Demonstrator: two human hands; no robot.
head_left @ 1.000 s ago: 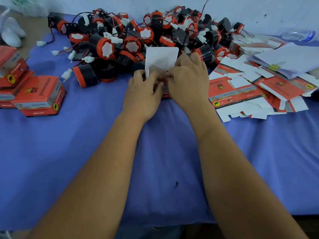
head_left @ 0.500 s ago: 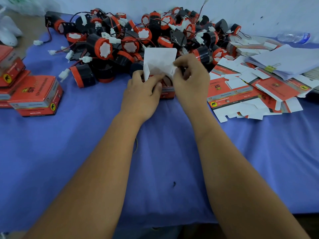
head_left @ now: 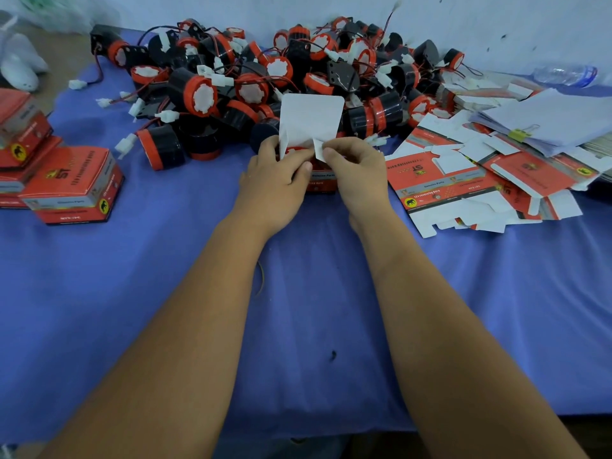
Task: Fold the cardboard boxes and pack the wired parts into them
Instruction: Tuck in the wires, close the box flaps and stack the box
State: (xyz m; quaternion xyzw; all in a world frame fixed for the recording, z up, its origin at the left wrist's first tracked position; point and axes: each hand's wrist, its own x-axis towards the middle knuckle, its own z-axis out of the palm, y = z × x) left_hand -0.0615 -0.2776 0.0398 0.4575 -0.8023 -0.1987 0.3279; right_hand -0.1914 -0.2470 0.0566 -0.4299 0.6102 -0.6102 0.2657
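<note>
An orange cardboard box (head_left: 320,180) stands on the blue cloth between my hands, its white lid flap (head_left: 311,119) upright. My left hand (head_left: 275,183) grips the box's left side, thumb at the left side flap. My right hand (head_left: 357,170) pinches the small white right side flap (head_left: 319,150). An orange part shows inside the box, mostly hidden by my fingers. Behind the box lies a big pile of black-and-orange wired parts (head_left: 265,81) with white connectors.
Several closed orange boxes (head_left: 71,190) are stacked at the left. Flat unfolded box blanks (head_left: 463,180) spread out at the right, with clipped white papers (head_left: 546,124) and a plastic bottle (head_left: 566,74) behind them. Blue cloth (head_left: 132,293) covers the table.
My right hand has lifted off the box top and now pinches the right side flap. My left hand stays on the box. The camera has moved slightly.
</note>
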